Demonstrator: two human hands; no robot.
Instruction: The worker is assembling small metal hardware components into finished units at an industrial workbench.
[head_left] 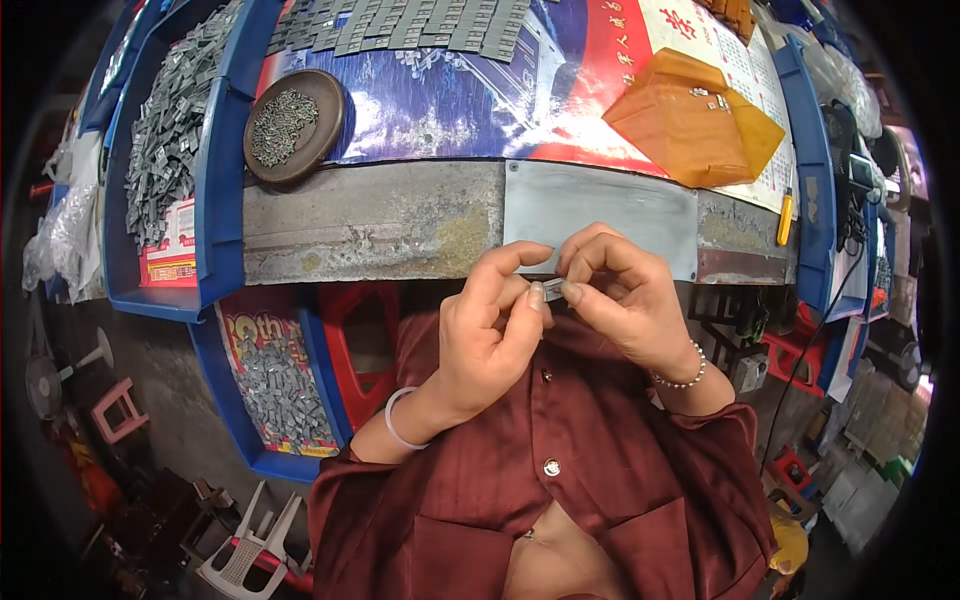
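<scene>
Both my hands meet just in front of the table's near edge, around a small grey metal piece (553,289). My left hand (497,325) pinches it between thumb and forefinger. From the other side, the thumb and fingertips of my right hand (620,290) press on it too. Fingers cover most of the piece, so its exact shape is hidden. Right behind my hands lies a flat grey plate (605,205) fixed to the table edge. A round brown dish (330,110) of tiny metal parts (283,127) stands farther left.
A blue bin (215,180) heaped with grey pieces (170,130) stands at left, another blue tray (270,468) below it. Rows of grey pieces (430,25) lie at the back. An orange sheet (670,125) holds small bits. A yellow-handled tool (785,220) lies by the right blue bin (812,170).
</scene>
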